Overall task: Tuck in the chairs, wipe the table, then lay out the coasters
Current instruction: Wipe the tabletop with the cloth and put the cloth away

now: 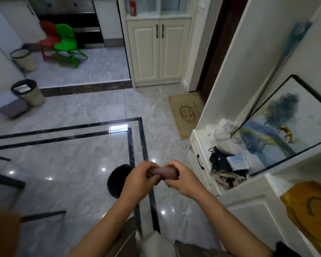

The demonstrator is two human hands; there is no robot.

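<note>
While both hands are meeting in front of the body over the marble floor (82,164), they are holding one short brown bundle (162,172) between them. The left hand (139,179) is curling round its left end. The right hand (181,179) is gripping the right end with fingers over the top, so neither hand is free.

The bundle is lying crosswise, its long axis running left to right between the two grips. It is hanging clear of the white cabinet (248,71) that is standing just to the right. Blur is making it hard to tell whether this is a stack of coasters seen edge-on or a rolled cloth. By its colour and stubby shape I am judging it to be the coasters.

Both hands are equally near it, each taking one end. Dark-framed glass (9,180) is showing at the lower left and is probably the table. If so, the bundle is sitting to the right of it and is needing a carry leftward, with one hand then peeling pieces off its own end.
</note>
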